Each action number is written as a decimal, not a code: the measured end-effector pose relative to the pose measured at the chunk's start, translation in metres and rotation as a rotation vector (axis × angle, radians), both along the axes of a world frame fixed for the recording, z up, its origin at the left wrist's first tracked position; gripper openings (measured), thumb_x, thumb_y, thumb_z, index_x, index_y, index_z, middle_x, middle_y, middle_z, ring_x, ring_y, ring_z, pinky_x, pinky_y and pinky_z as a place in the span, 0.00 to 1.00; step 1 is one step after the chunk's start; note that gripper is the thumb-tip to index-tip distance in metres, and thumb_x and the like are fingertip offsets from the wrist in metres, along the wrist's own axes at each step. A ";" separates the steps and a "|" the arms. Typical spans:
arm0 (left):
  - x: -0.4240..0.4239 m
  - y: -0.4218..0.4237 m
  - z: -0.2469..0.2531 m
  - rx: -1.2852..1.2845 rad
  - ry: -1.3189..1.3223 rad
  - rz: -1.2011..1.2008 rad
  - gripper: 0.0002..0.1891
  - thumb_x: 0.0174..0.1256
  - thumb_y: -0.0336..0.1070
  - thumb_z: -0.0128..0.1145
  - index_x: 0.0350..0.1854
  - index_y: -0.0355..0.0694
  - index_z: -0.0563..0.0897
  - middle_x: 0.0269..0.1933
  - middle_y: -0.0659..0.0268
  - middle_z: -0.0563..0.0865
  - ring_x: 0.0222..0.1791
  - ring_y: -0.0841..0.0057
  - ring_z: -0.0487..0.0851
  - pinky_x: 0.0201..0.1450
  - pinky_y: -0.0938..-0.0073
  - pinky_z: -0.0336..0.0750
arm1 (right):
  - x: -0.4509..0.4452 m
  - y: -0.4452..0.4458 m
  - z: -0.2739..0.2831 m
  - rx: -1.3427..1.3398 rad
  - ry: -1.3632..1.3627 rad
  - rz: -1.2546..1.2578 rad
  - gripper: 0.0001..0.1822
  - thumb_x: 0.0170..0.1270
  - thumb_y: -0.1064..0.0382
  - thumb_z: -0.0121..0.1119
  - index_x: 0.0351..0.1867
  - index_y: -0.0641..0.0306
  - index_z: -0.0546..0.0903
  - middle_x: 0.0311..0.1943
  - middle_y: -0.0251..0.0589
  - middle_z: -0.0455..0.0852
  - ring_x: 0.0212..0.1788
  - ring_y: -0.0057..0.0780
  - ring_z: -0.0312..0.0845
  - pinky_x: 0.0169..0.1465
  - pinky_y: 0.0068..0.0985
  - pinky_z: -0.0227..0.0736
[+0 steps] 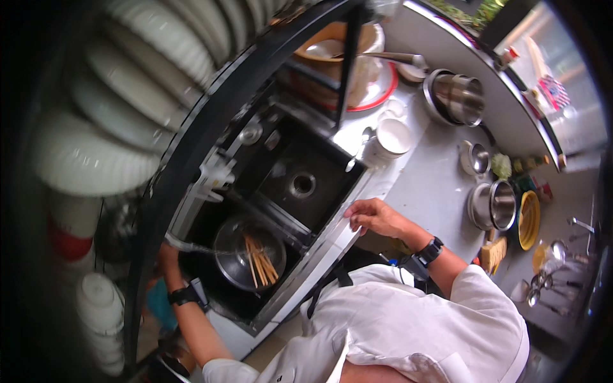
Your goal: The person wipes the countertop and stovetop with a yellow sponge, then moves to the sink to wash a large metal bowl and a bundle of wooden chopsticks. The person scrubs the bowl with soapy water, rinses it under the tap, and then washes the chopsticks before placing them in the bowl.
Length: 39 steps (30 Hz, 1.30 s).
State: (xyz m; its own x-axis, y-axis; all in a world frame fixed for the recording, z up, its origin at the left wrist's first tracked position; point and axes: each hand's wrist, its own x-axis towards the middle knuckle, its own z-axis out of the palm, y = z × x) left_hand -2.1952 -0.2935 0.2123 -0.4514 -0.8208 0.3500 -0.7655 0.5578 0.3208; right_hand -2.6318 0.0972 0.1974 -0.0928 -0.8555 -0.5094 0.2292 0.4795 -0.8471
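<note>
My left hand (167, 261) is at the end of a white faucet spout (184, 218), partly hidden by a black rack bar; whether it grips the spout is unclear. A thin stream of water runs from there into a round metal basin (230, 261) in the near sink compartment. Several wooden chopsticks (261, 261) lie together in that basin. My right hand (376, 218) hovers at the sink's front rim, fingers loosely curled and nothing visible in them. The other sink compartment (282, 191), black with a round drain, lies beyond the divider.
A black dish rack (191, 129) with white bowls (139, 81) rises close at the left. White bowls (393, 136) and a spoon (352, 163) sit beside the sink. Metal pots (459, 98), more pots (503, 206) and a yellow basket (528, 220) stand along the wall.
</note>
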 end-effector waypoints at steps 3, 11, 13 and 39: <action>0.004 0.039 -0.002 0.046 -0.008 0.131 0.24 0.78 0.40 0.52 0.69 0.32 0.72 0.68 0.47 0.77 0.67 0.52 0.76 0.70 0.58 0.67 | 0.001 -0.001 -0.004 0.011 -0.026 -0.005 0.09 0.75 0.67 0.55 0.50 0.65 0.82 0.36 0.34 0.87 0.41 0.22 0.85 0.43 0.24 0.82; 0.059 0.169 -0.059 0.458 0.782 0.577 0.21 0.77 0.44 0.57 0.63 0.36 0.78 0.54 0.60 0.86 0.45 0.78 0.83 0.47 0.77 0.82 | 0.015 -0.021 0.011 0.023 -0.025 0.150 0.10 0.74 0.67 0.54 0.52 0.65 0.81 0.36 0.35 0.86 0.41 0.23 0.84 0.44 0.24 0.82; 0.065 0.209 -0.068 0.552 0.931 0.666 0.21 0.77 0.46 0.58 0.63 0.38 0.77 0.52 0.60 0.85 0.44 0.77 0.82 0.43 0.73 0.85 | 0.019 -0.027 0.014 0.007 -0.001 0.181 0.11 0.73 0.69 0.52 0.51 0.67 0.81 0.36 0.37 0.86 0.41 0.24 0.84 0.45 0.24 0.81; 0.073 0.364 -0.051 0.595 1.123 0.962 0.14 0.79 0.40 0.55 0.54 0.34 0.81 0.38 0.60 0.88 0.29 0.78 0.84 0.31 0.76 0.83 | 0.063 -0.062 0.022 -0.113 -0.061 0.423 0.09 0.72 0.72 0.54 0.49 0.72 0.82 0.34 0.44 0.88 0.39 0.30 0.87 0.41 0.28 0.85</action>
